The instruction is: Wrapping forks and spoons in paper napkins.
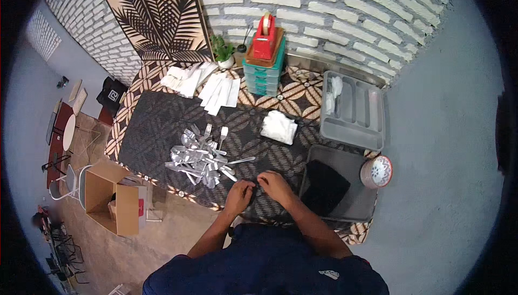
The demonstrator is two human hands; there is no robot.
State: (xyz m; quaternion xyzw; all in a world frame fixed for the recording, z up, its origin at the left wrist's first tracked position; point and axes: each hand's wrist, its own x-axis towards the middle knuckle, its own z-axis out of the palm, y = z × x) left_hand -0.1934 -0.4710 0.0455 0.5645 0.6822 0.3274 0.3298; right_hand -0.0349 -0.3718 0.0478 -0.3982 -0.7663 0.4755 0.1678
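Note:
My left hand [239, 195] and my right hand [276, 186] are close together above the near edge of the dark patterned mat [145, 121]. Both have curled fingers, and no object shows in either one. Just beyond my left hand lies a jumbled pile of metal cutlery [200, 157], with forks and spoons mixed. One fork [223, 133] sticks out at the far side, and a utensil handle [243, 160] points right. A stack of folded white napkins [279, 127] rests farther back on the mat. At the right, a folded black cloth [325, 188] lies on a grey tray [356, 206].
A grey cutlery organizer [352, 109] holds white-wrapped pieces in its left compartment. Patterned bowls [376, 172] are stacked on the tray's right edge. White paper sleeves [220, 92], teal drawers [263, 78] and a red tape dispenser [264, 42] stand at the back. A cardboard box [127, 210] is left.

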